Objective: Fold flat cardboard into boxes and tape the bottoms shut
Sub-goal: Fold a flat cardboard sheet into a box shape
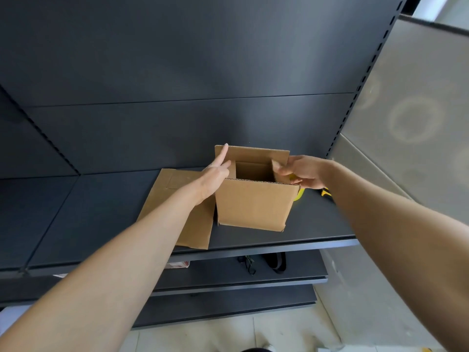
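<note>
On the dark shelf (317,224) we note one cardboard box (253,204) standing upright, its top flaps raised and its inside in shadow. Our left hand (215,176) rests against the box's left side, fingers straight, with the forefinger reaching up along the far flap. Our right hand (302,171) pinches the box's right flap between thumb and fingers. A flat cardboard sheet (177,189) lies just left of the box. A yellow object (299,194) shows behind the box's right corner, too hidden to identify.
</note>
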`<state>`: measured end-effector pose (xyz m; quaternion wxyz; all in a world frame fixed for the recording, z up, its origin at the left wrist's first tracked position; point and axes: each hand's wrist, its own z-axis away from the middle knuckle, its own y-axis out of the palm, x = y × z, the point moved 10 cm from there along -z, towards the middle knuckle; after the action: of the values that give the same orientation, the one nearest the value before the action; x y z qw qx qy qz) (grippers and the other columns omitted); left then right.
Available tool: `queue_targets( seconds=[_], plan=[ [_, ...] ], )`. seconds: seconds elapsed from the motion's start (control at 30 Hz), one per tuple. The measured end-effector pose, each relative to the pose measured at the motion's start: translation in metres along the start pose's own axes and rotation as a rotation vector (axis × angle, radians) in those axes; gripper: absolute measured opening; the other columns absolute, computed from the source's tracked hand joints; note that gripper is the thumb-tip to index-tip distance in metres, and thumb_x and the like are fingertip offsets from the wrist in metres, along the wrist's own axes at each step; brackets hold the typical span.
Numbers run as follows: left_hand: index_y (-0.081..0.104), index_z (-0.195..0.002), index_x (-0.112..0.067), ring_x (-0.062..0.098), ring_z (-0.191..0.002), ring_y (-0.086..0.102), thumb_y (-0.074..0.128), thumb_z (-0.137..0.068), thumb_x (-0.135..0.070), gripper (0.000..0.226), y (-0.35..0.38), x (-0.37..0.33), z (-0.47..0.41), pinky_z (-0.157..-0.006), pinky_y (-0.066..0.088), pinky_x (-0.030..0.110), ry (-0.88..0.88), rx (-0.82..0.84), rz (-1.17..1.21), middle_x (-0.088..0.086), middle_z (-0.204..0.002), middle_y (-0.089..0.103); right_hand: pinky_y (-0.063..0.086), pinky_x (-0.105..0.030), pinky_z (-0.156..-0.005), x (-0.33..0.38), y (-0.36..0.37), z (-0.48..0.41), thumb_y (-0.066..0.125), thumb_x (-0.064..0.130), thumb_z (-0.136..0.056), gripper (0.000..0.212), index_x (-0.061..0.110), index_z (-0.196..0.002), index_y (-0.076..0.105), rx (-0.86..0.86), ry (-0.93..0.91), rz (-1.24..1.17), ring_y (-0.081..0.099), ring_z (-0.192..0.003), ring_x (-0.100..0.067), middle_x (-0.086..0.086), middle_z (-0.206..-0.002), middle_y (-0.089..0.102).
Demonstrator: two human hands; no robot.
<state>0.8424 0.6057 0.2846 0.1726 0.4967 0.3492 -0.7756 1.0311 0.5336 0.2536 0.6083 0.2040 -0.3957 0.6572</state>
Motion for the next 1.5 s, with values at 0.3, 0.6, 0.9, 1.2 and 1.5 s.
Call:
queue_targets(
  seconds=[0.3,0.6,0.9,1.2,1.5],
  plan=[
    [0.004,-0.149,-0.045,0.019,-0.145,0.017,0.040,-0.101,-0.033,0.061,0.001,0.007,0.002,-0.116,0.011,0.043,0.022,0.016,0.042,-0.005,-0.158,0.020,0.052,-0.045,-0.094,0.004,-0.004,-0.012,0.072,0.011,-0.084,0.039,0.020,-0.120,0.059,-0.191,-0.074,-0.005,0.066,-0.102,-0.028,-0.009,-0.111,0.068],
    [0.018,-0.148,-0.042,0.017,-0.141,0.031,0.062,-0.082,-0.051,0.080,-0.009,0.008,0.000,-0.108,0.026,0.035,0.025,0.006,0.050,-0.006,-0.154,0.032,0.055,-0.041,-0.085,0.005,-0.004,-0.005,0.049,-0.001,-0.096,0.036,0.021,-0.122,0.060,-0.172,-0.098,-0.158,0.062,-0.095,-0.024,-0.008,-0.108,0.064],
    [0.021,-0.141,-0.026,0.015,-0.117,0.041,0.065,-0.089,-0.021,0.069,-0.021,0.009,0.000,-0.085,0.037,0.021,0.103,-0.288,-0.113,0.000,-0.135,0.034,0.046,-0.022,-0.050,-0.006,-0.006,0.007,0.052,0.008,-0.089,0.008,0.014,-0.091,0.058,-0.131,-0.049,-0.474,0.056,-0.060,-0.017,-0.006,-0.088,0.056],
    [0.010,-0.148,-0.040,0.020,-0.132,0.032,0.072,-0.084,-0.017,0.092,-0.024,0.008,-0.001,-0.090,0.032,0.021,0.107,-0.349,-0.098,0.002,-0.152,0.015,0.050,-0.030,-0.080,-0.004,0.005,0.005,0.064,0.038,-0.088,0.034,0.014,-0.111,0.060,-0.154,-0.042,-0.506,0.063,-0.092,-0.021,-0.005,-0.107,0.064],
    [0.065,-0.108,-0.007,0.010,-0.116,0.047,0.064,-0.089,-0.011,0.019,-0.024,0.010,0.005,-0.089,0.029,0.012,0.140,-0.388,-0.110,-0.001,-0.133,0.047,0.050,-0.033,-0.093,0.000,0.011,0.007,0.057,-0.001,-0.087,0.042,0.028,-0.116,0.065,-0.179,-0.118,-0.176,0.059,-0.102,-0.019,-0.001,-0.113,0.062]
  ],
)
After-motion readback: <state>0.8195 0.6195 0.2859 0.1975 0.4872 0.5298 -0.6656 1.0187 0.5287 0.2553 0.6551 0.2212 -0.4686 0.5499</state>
